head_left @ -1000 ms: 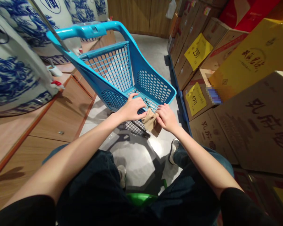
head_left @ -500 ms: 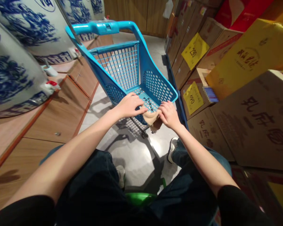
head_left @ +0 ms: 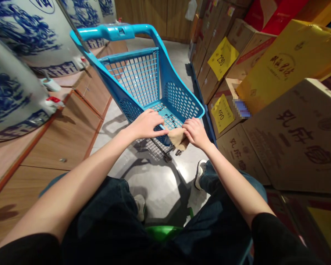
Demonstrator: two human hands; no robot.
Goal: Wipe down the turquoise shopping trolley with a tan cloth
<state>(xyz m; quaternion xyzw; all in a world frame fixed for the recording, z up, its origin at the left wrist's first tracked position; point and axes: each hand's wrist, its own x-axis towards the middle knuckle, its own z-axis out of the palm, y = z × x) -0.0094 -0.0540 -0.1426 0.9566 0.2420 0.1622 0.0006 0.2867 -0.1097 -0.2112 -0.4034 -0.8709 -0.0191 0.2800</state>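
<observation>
A blue plastic shopping cart (head_left: 179, 86) stands before me, its near rim between my hands. My left hand (head_left: 147, 124) is closed over the rim's left corner, with a bit of blue edge showing between thumb and fingers. The thumb tip reaches the edge of a tan cloth (head_left: 177, 137). That cloth lies crumpled over the middle of the near rim and hangs down outside it. My right hand (head_left: 195, 131) is closed at the cloth's right end, fingers bent over the rim. Part of the cloth under those fingers is hidden.
Large blue-and-white jars (head_left: 35, 33) stand on a wooden cabinet (head_left: 57, 136) along the left. Cardboard boxes (head_left: 298, 136) and a yellow gift bag (head_left: 289, 66) crowd the right. Below me, between my legs, is something green (head_left: 164, 232). Wooden panels (head_left: 154, 18) close the far end.
The view has shifted slightly, so the surroundings sit a little further left. My left thumb has slid off most of the cloth, and the cloth's folds have flattened. My right hand stays on it.
</observation>
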